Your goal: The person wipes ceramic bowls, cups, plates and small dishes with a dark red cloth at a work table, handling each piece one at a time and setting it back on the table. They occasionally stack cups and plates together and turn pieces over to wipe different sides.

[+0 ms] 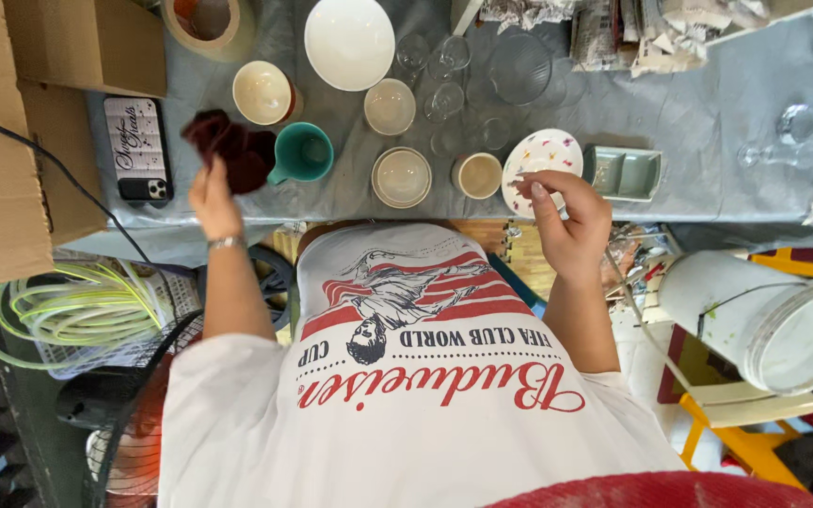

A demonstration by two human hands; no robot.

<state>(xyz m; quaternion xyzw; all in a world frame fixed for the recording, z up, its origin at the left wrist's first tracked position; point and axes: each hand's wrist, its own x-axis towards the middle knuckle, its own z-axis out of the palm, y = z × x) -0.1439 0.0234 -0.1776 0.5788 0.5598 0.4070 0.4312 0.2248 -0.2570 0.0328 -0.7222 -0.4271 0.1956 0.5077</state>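
My left hand (214,199) is raised at the table's near edge and grips a crumpled dark red cloth (233,147), which hangs just left of a teal mug (304,153). My right hand (568,224) is closed on a thin stick-like tool (634,310) that slants down to the right; its fingertips rest at the near rim of a small white plate with coloured speckles (543,153). Between the hands stand a cream bowl with a ringed rim (402,177) and a small beige cup (478,175), all on a grey tablecloth (708,113).
Farther back are a white bowl (349,42), two cream bowls (263,92), several clear glasses (444,71) and a grey-green rectangular dish (625,173). A phone (139,150) and cardboard box (11,141) lie left. A white bucket (773,320), yellow stool, coiled green tube (68,306) and fan sit below.
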